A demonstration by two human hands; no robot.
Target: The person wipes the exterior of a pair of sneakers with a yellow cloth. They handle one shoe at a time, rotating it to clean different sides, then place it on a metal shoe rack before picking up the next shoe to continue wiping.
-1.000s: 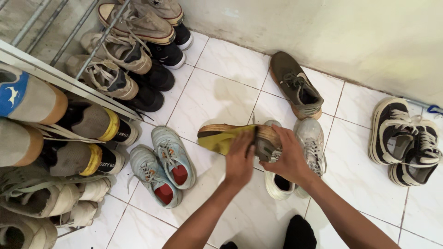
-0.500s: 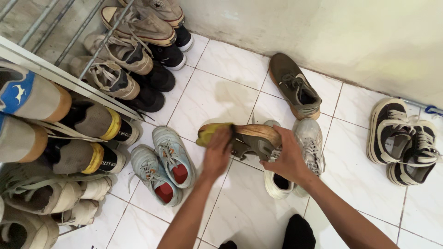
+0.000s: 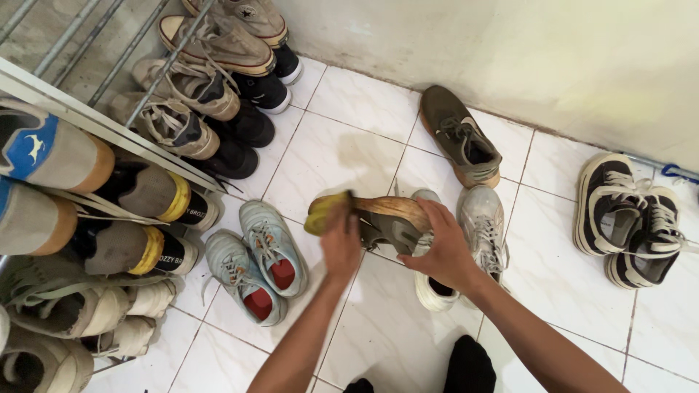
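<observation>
both hands grip one olive shoe sideways: left hand clasps the toe, right hand the heel. likely light, flexible; hold at both ends.

We see a white tiled floor that carries loose shoes — a pale blue pair with red insoles near the rack, an olive sneaker by the wall, a whitish pair at centre, and a black-and-white pair to the right. A metal shoe rack stands on the floor at left — beneath its rails, dark shoes rest on the tiles.
</observation>
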